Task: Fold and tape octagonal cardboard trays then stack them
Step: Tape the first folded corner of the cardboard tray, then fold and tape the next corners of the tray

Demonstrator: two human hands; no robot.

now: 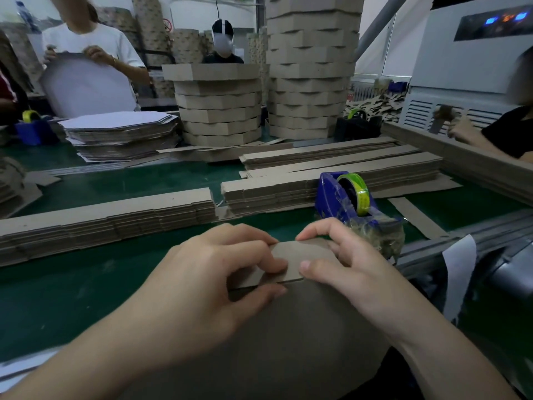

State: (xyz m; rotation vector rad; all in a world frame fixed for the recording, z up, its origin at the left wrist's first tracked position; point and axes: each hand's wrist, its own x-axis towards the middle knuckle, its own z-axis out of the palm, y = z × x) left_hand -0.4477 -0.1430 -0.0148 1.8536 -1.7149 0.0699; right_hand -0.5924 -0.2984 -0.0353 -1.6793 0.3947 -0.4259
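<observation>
Left hand (207, 272) and right hand (346, 264) pinch a cardboard flap (291, 255)

We see thumbs at the flap's near edge and fingers (253, 238) curled over its far edge, above the green worktop (86, 284). Just beyond the right hand stands a blue tape dispenser (334, 197); behind it lie piles of flat cardboard strips (331, 163) and two stacks of folded trays (219, 111).
</observation>
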